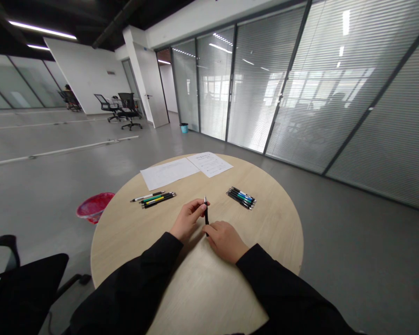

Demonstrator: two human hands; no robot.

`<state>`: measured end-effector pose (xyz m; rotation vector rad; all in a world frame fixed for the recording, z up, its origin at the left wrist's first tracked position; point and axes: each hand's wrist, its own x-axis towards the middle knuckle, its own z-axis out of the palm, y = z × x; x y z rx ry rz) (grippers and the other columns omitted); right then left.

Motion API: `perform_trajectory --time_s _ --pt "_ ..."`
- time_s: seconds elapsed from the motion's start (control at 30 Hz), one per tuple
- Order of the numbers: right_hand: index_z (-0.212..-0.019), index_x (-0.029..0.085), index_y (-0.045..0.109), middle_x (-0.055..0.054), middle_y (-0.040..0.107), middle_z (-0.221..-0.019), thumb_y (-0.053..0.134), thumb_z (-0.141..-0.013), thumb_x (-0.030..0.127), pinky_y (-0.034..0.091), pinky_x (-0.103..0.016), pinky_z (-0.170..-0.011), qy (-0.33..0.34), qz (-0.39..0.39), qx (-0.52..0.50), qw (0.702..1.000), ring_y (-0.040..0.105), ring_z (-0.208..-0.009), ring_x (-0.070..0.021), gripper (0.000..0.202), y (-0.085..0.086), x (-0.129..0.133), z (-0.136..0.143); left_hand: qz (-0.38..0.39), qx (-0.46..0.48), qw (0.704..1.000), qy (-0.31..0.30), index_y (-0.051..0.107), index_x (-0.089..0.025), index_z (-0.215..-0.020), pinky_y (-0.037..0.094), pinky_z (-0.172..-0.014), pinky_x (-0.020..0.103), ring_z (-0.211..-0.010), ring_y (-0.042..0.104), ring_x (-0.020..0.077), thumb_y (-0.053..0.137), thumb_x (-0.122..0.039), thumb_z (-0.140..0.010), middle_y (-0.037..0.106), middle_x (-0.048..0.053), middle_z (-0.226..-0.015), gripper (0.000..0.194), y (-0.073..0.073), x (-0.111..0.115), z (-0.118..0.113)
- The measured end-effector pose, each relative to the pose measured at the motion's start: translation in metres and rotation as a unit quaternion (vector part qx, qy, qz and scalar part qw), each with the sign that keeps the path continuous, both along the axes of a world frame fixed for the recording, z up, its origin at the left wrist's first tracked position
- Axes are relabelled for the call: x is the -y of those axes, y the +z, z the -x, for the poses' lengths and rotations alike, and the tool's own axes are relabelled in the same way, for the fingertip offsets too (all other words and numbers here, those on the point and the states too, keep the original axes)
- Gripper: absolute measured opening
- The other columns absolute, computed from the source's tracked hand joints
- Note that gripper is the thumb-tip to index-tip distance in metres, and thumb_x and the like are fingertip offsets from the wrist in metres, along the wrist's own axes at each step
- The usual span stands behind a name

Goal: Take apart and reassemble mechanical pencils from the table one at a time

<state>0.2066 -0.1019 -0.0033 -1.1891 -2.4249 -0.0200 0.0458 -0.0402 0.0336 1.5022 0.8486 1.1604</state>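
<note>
Between my two hands is a black pen (206,215) with a silver tip pointing away from me. The thumb and fingers of my left hand (190,217) close on the pen near its silver end. My right hand (225,239) grips the near end, its fingers curled round it. To the left lies a group of several pens (155,199) with white, green, yellow and black barrels. On the right, several more pens (241,197) with blue, green and dark barrels lie side by side.
Two printed paper sheets (171,173) lie at the far side of the round wooden table (125,246). A red basket (95,207) stands on the floor to the left, near a black office chair (31,288). Glass partitions with blinds (254,83) run behind the table.
</note>
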Motion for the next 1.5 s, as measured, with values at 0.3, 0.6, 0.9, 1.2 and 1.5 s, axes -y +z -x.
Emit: perform_trajectory --time_s 0.3,0.6,0.9,1.2,1.5 --pt "-0.103 0.018 0.060 -0.005 0.064 -0.089 0.054 -0.091 0.015 0.037 -0.030 -0.075 -0.004 0.001 0.025 1.000 0.057 -0.085 -0.0195 0.014 0.0022 0.0005 0.0012 0.008 0.015 1.000 0.010 0.069 -0.016 -0.089 0.044 -0.066 0.027 -0.071 0.054 0.0144 0.072 -0.044 -0.080 0.062 0.002 -0.079 0.030 -0.0022 0.0004 -0.0008" --pt "-0.098 0.018 0.062 -0.006 0.062 -0.092 0.056 -0.091 0.016 0.035 -0.032 -0.074 -0.001 -0.038 0.020 0.999 0.053 -0.085 -0.0191 0.010 0.0054 0.0026 0.0032 0.009 0.038 0.999 0.004 0.061 -0.016 -0.084 0.045 -0.065 0.027 -0.068 0.054 0.0135 0.074 -0.044 -0.079 0.058 0.000 -0.074 0.031 -0.0056 -0.0019 -0.0013" --pt "-0.099 0.018 0.062 -0.006 0.062 -0.092 0.052 -0.093 0.014 0.034 -0.034 -0.075 0.015 -0.048 0.009 0.999 0.052 -0.086 -0.0201 0.012 0.0014 0.0016 0.0017 0.004 0.029 1.000 -0.001 0.060 -0.017 -0.082 0.043 -0.064 0.026 -0.068 0.052 0.0135 0.075 -0.042 -0.079 0.056 -0.001 -0.073 0.030 -0.0041 -0.0013 -0.0015" --pt "-0.098 0.018 0.063 -0.006 0.062 -0.091 0.052 -0.095 0.016 0.034 -0.033 -0.075 0.014 -0.043 0.011 0.999 0.053 -0.085 -0.0198 0.012 -0.0001 0.0006 0.0016 0.001 0.027 1.000 -0.004 0.059 -0.017 -0.082 0.042 -0.062 0.025 -0.067 0.050 0.0131 0.074 -0.042 -0.079 0.055 -0.001 -0.072 0.030 -0.0078 -0.0029 -0.0011" --pt "-0.097 0.018 0.063 -0.006 0.062 -0.091 0.053 -0.092 0.013 0.034 -0.033 -0.074 0.011 -0.041 0.001 0.999 0.052 -0.085 -0.0195 0.012 0.0008 0.0017 0.0023 0.000 0.017 1.000 0.000 0.059 -0.017 -0.082 0.043 -0.064 0.026 -0.067 0.051 0.0134 0.074 -0.043 -0.079 0.056 -0.001 -0.072 0.031 -0.0042 -0.0016 -0.0013"
